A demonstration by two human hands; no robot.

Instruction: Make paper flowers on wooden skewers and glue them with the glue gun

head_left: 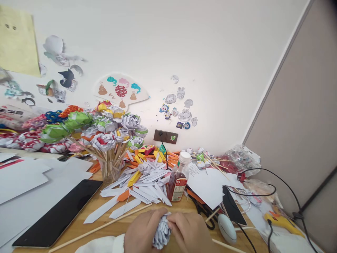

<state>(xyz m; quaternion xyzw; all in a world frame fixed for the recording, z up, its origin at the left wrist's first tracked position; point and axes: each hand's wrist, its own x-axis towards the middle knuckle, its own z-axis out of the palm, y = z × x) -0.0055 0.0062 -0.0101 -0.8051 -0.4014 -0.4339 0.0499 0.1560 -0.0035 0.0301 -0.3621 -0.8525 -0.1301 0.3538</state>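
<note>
A white folded paper flower (161, 233) is between my two hands at the bottom middle of the head view. My left hand (142, 230) is wrapped round its left side. With thumb and forefinger, my right hand (188, 232) pinches the flower's upper right edge. A thin wooden stick (100, 230) lies on the table to the left of my hands. Beyond them spreads a heap of folded paper strips (150, 179), mostly white with some orange and yellow. A glass bottle (179, 181) with a white cap and red label stands just past my hands.
A cup of paper flowers on sticks (112, 168) stands behind on the left. A black tablet (60, 211) lies at left beside white paper sheets (21, 179). To the right are black scissors (204, 212), a white mouse (226, 228), a phone (233, 205), cables and a yellow glue gun (283, 223).
</note>
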